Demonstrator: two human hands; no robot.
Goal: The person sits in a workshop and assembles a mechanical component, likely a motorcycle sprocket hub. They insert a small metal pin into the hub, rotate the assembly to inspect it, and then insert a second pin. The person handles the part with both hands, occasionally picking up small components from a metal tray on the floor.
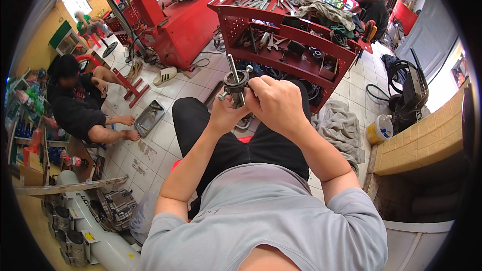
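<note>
Above my knees I hold a dark round metal part (pixel 236 84) with a bright rod standing up through its ring and bolts sticking out at its sides. My left hand (pixel 225 114) is wrapped round it from below on the left. My right hand (pixel 276 101) has its fingers closed at the right side of the same part, near a bolt. The right fingertips are partly hidden behind the knuckles, so their exact grip is hard to see. Below the hands, another metal piece shows partly between my legs.
A red tool cart (pixel 281 32) with wrenches, rags and parts stands ahead. To the left, a seated person (pixel 70 95) is near a grey tray (pixel 149 118) on the tiles. A grey cloth (pixel 339 130) and yellow bucket (pixel 379 129) lie to the right.
</note>
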